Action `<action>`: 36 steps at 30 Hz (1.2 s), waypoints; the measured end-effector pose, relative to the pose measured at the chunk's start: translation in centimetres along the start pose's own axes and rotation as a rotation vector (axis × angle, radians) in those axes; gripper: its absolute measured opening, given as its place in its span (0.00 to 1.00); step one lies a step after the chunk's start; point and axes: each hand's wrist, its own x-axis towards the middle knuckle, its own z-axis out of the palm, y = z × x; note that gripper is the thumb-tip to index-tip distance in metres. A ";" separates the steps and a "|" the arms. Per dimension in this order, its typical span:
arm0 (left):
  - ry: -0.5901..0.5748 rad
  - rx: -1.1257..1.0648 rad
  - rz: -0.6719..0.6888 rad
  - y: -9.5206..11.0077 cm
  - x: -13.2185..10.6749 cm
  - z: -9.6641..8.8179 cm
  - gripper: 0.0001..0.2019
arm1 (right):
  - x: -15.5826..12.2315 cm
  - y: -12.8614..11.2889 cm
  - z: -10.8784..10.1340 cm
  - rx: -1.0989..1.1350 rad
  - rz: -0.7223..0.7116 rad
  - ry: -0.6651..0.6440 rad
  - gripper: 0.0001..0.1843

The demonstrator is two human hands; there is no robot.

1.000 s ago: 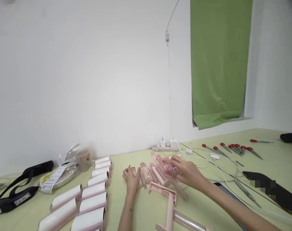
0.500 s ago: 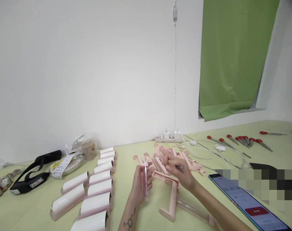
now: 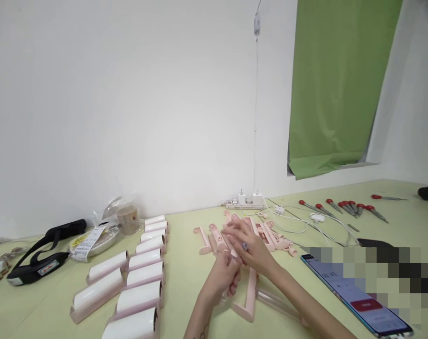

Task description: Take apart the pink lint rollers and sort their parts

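Note:
My left hand (image 3: 223,277) is closed round a thin clear-pink stick, low in the middle of the pale green table (image 3: 185,263). My right hand (image 3: 248,246) lies over the left one, its fingers pinched on a small dark-tipped piece that I cannot name. Under both hands lies a pink roller handle frame (image 3: 247,301). Just behind them sits a heap of pink handle parts (image 3: 270,235).
Two rows of white lint rollers in pink holders (image 3: 136,278) lie at the left. A black strap device (image 3: 40,263), a plate with a label (image 3: 93,242) and a cup (image 3: 127,220) are further left. A phone (image 3: 355,301), white cables, a power strip (image 3: 244,205) and red-handled screwdrivers (image 3: 341,207) lie right.
My left hand picked a thin stick out of the heap and drew it toward me. My right hand left the heap and came over the left one. The view shifted.

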 end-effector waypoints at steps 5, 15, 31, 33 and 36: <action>0.068 0.213 0.096 0.0 -0.1 0.1 0.10 | -0.2 1.5 0.7 -0.209 0.112 -0.166 0.23; 0.153 0.636 0.367 0.2 -0.9 -1.6 0.12 | 2.9 5.4 -2.8 -0.058 0.298 -0.257 0.28; 0.270 0.991 0.327 -1.7 9.9 -3.1 0.21 | 6.7 10.9 0.2 -0.299 0.479 -0.030 0.29; 0.316 0.968 0.307 -1.9 9.6 -2.9 0.21 | 7.0 11.0 0.4 -0.284 0.500 -0.017 0.28; 0.443 0.926 0.303 -1.3 8.0 -2.2 0.20 | 7.5 11.3 0.8 -0.224 0.550 0.003 0.19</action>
